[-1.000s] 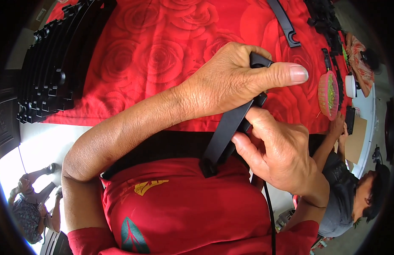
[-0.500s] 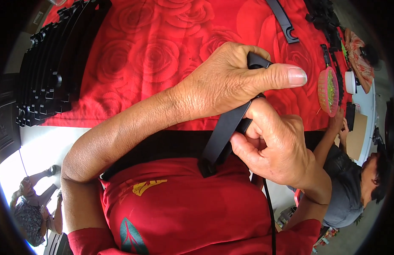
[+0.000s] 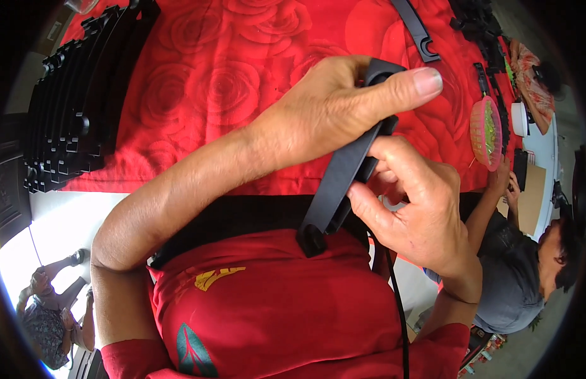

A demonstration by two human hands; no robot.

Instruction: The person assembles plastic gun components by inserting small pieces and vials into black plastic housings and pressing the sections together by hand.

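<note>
Black stack (image 3: 72,120) far L: long curved parts, close together, at edge of red cloth (image 3: 188,95). Clear dish (image 3: 81,5) top L, cut off by frame; contents: can't tell. L hand (image 3: 334,104) wrapped over upper end of strip (image 3: 336,178), thumb out to R, other fingers mostly hidden. Strip slanted, low end down by shirt (image 3: 274,284); touching or not: can't tell. R hand (image 3: 416,199) half-curled, thumb + index gripping strip's R edge approx midway. For edge work imo: hold upper end firm, brace vs twist, work fingertips close to L hand for less flex, press evenly, mind low end vs shirt. Loose strip (image 3: 414,28) further up on cloth, notched end nearer hands. Pink basket (image 3: 477,129) to R w/ green bits (image 3: 489,126) inside, too small to ID. White bowl (image 3: 519,120) just beside, seen edge-on; contents: can't tell.
</note>
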